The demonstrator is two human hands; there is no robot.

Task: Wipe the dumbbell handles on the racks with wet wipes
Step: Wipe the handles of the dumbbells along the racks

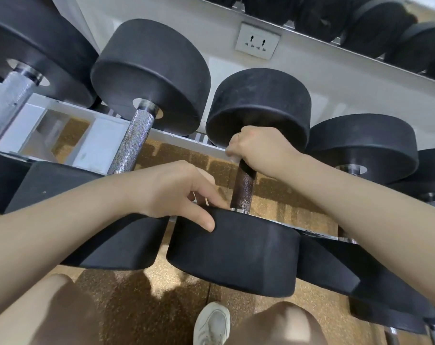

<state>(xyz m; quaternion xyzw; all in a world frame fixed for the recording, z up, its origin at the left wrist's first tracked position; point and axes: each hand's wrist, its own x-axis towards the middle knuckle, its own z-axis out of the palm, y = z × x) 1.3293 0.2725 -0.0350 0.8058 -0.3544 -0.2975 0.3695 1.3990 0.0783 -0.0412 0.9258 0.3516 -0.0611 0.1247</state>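
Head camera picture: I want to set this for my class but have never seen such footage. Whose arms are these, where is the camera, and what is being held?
There is no machine here. One camera, worn on a person's head, looks down at their own two bare arms. In front stands a rack of black dumbbells. The right hand is curled round the top of the dark handle of the middle dumbbell. Any wipe inside that grip is hidden. The left hand rests with relaxed fingers on that dumbbell's near weight. The neighbouring dumbbell has a shiny silver handle. A wall socket sits behind; a knee and a white shoe show below.
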